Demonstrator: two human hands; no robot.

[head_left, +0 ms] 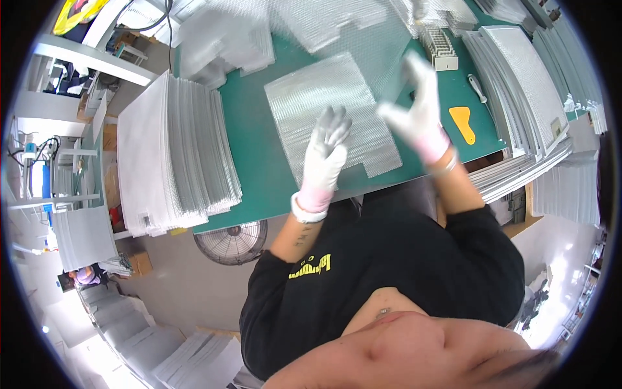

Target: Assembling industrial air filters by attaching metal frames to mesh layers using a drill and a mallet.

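A silvery, ribbed translucent sheet (pixel 369 129) with a notched near edge lies on the green table mat in front of me. My left hand (pixel 324 152), in a white glove with a pink cuff, is over this sheet with its fingers stretched out. I cannot tell whether the fingertips press on it. To the right, my right hand (pixel 421 113), gloved the same way, is raised at the sheet's right side. Its thumb and fingers are spread apart and blurred by motion. A thin see-through film (pixel 385 55) shows faintly beyond the sheet, partly blurred near my right fingers.
A tall stack of white sheets (pixel 146 155) stands at the left, another stack (pixel 525 84) at the right. A yellow scraper (pixel 461 123), a white-handled tool (pixel 477 87) and a ridged white block (pixel 442 52) lie right. More translucent sheets (pixel 317 23) cover the far side. A fan (pixel 232 243) stands below.
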